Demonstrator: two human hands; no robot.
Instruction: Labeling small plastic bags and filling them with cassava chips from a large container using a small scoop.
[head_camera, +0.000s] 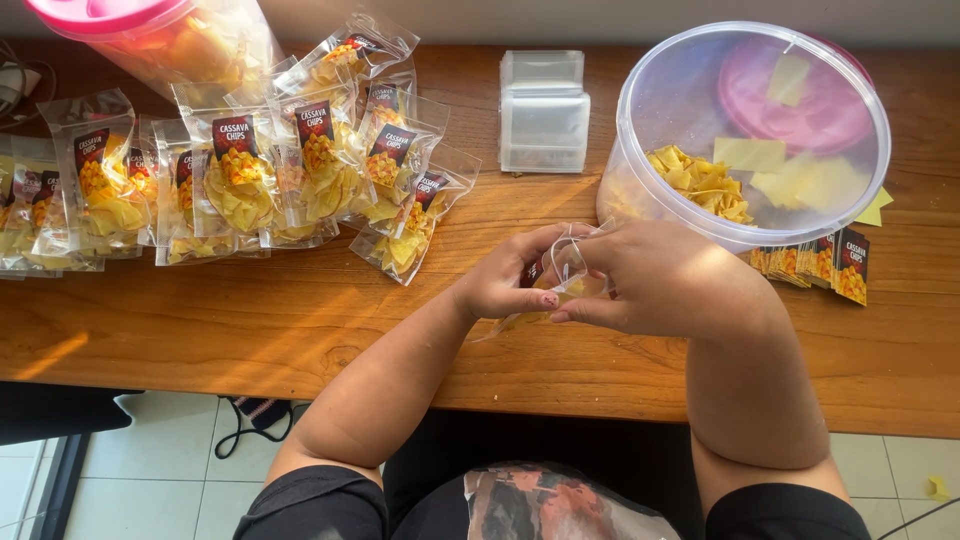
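Both of my hands hold one small clear plastic bag (560, 275) over the wooden table (250, 320). My left hand (510, 280) pinches its left side, where a dark label shows. My right hand (660, 280) grips its right side and covers most of it. The bag holds a few yellow chips. Just behind my right hand stands a large clear tub (752, 130) with yellow chips (700, 185) in its bottom.
Several filled, labelled chip bags (250, 170) lie at the left. A stack of empty clear bags (543, 112) sits at the back. A row of dark labels (825, 262) lies by the tub. A pink-lidded jar (160, 40) lies at the top left.
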